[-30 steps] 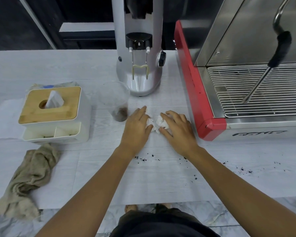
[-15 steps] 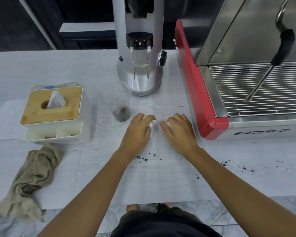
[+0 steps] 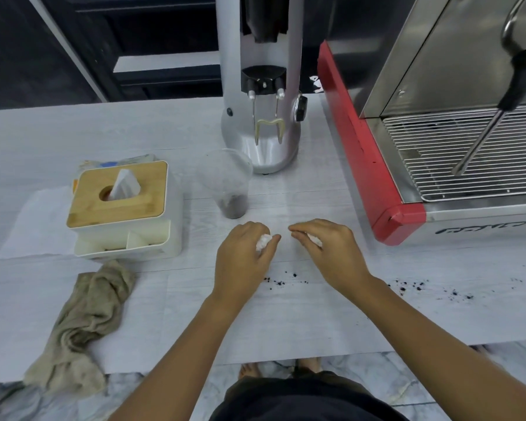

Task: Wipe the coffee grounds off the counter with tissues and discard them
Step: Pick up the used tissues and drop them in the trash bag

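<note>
My left hand (image 3: 243, 259) is closed around a crumpled white tissue wad (image 3: 263, 242) just above the pale counter (image 3: 286, 314). My right hand (image 3: 328, 247) grips a second tissue piece (image 3: 315, 239), mostly hidden under its fingers. The two hands are a short gap apart. Dark coffee grounds (image 3: 281, 279) lie scattered on the counter just in front of my hands. More grounds (image 3: 413, 287) are spread to the right, beside my right forearm. A clear plastic cup (image 3: 230, 186) with grounds in its bottom stands behind my left hand.
A tissue box (image 3: 122, 208) with a wooden lid sits at the left, a tissue poking out. A crumpled beige cloth (image 3: 82, 326) lies near the front left edge. A silver grinder (image 3: 264, 117) stands behind, and a red-edged espresso machine (image 3: 407, 177) fills the right.
My hands have drawn apart, each carrying off a piece of the tissue that lay bunched between them. Both hands now curl into loose fists slightly lifted off the counter.
</note>
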